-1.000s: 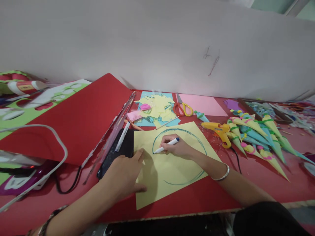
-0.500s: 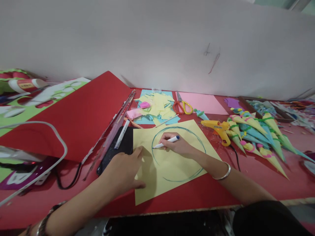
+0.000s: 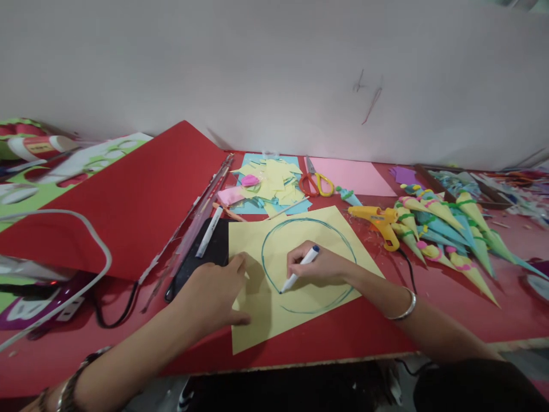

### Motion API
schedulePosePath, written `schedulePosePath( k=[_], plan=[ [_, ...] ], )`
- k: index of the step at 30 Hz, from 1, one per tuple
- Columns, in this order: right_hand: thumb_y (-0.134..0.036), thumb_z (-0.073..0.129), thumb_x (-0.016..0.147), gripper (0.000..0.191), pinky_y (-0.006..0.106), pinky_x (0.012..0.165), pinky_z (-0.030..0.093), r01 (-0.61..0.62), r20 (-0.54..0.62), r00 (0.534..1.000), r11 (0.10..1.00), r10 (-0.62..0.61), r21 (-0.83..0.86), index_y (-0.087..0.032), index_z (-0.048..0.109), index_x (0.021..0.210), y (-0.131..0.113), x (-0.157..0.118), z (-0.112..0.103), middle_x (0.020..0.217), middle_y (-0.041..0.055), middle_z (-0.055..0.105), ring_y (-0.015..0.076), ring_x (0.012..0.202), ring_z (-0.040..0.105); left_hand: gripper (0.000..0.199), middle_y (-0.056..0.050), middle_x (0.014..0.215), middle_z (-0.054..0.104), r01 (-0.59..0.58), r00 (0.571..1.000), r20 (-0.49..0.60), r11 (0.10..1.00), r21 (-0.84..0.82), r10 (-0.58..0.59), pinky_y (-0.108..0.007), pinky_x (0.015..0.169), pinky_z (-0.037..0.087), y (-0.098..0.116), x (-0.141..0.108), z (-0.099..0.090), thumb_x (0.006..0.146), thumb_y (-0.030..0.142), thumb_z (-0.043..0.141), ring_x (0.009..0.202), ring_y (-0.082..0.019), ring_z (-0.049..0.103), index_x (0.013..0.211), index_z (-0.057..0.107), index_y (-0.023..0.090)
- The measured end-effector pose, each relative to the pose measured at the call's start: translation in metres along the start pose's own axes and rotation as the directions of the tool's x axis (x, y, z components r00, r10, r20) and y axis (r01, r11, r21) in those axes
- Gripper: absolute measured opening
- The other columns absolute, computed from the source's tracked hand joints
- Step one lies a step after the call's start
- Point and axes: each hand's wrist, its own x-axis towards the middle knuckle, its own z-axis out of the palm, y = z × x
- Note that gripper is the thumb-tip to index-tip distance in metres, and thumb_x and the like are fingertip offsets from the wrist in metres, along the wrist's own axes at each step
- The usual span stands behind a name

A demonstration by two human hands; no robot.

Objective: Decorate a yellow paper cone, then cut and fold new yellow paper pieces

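Note:
A yellow paper sheet [image 3: 257,320] lies on the red table, with a large blue-green circle outline drawn on it. My right hand [image 3: 315,263] is closed around a white marker [image 3: 309,256] with a dark blue end, its tip touching the paper at the lower left of the outline. My left hand [image 3: 218,294] rests on the sheet's left edge, fingers apart, holding nothing. Just beyond that hand, a second white marker [image 3: 210,232] lies on a black phone-like slab [image 3: 184,274].
Behind the sheet are paper scraps [image 3: 274,177], scissors [image 3: 316,184] and pink paper [image 3: 355,174]. A yellow glue gun [image 3: 380,220] and several decorated paper cones [image 3: 450,229] lie right. Large red card [image 3: 128,200] and a white cable [image 3: 103,246] are left.
My right hand has moved the marker tip down and slightly right, tilting the marker steeper. The outline's left side has grown longer downward. My left hand stays at the sheet's left edge.

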Motion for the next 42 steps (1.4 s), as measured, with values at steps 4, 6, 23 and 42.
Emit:
schedulePosePath(
  k=[4, 6, 23, 42],
  plan=[
    [-0.017, 0.051, 0.069, 0.015, 0.017, 0.043, 0.028, -0.024, 0.181, 0.983, 1.0, 0.021, 0.016, -0.012, 0.061, 0.06, 0.003, -0.008, -0.008, 0.054, -0.0025, 0.053, 0.0065, 0.049, 0.041, 0.062, -0.019, 0.124, 0.052, 0.006, 1.0, -0.006, 0.999, -0.049, -0.006, -0.043, 0.063, 0.05, -0.001, 0.002, 0.002, 0.067, 0.046, 0.064, 0.071, -0.031, 0.066, 0.116, 0.053, 0.01],
    [-0.016, 0.05, 0.07, 0.016, 0.017, 0.045, 0.03, -0.049, 0.201, 0.979, 0.998, 0.039, 0.045, -0.012, 0.061, 0.059, 0.003, -0.009, -0.009, 0.057, -0.0012, 0.056, 0.0074, 0.052, 0.045, 0.061, -0.02, 0.126, 0.05, 0.003, 1.0, -0.01, 0.999, -0.047, -0.003, -0.044, 0.063, 0.05, -0.001, 0.002, 0.003, 0.067, 0.045, 0.065, 0.07, -0.031, 0.066, 0.116, 0.054, 0.01],
    [-0.034, 0.053, 0.082, 0.019, 0.02, 0.051, 0.031, 0.179, -0.328, 0.935, 0.977, -0.132, 0.116, -0.017, 0.06, 0.079, 0.001, 0.018, 0.006, 0.07, -0.0017, 0.052, 0.0085, 0.059, 0.043, 0.068, -0.02, 0.137, 0.04, 0.012, 0.999, 0.032, 0.997, -0.075, -0.009, -0.045, 0.07, 0.05, -0.001, 0.001, 0.0, 0.068, 0.042, 0.063, 0.08, -0.034, 0.065, 0.124, 0.046, 0.007],
    [-0.024, 0.054, 0.075, 0.019, 0.019, 0.045, 0.029, 0.021, 0.198, 0.98, 1.0, -0.017, -0.018, -0.012, 0.068, 0.071, 0.004, 0.002, -0.01, 0.058, -0.0007, 0.055, 0.0078, 0.053, 0.042, 0.055, -0.016, 0.13, 0.049, 0.003, 1.0, -0.003, 0.999, -0.037, -0.003, -0.037, 0.063, 0.047, -0.002, 0.002, 0.008, 0.067, 0.045, 0.062, 0.073, -0.027, 0.065, 0.112, 0.055, 0.015]
  ],
)
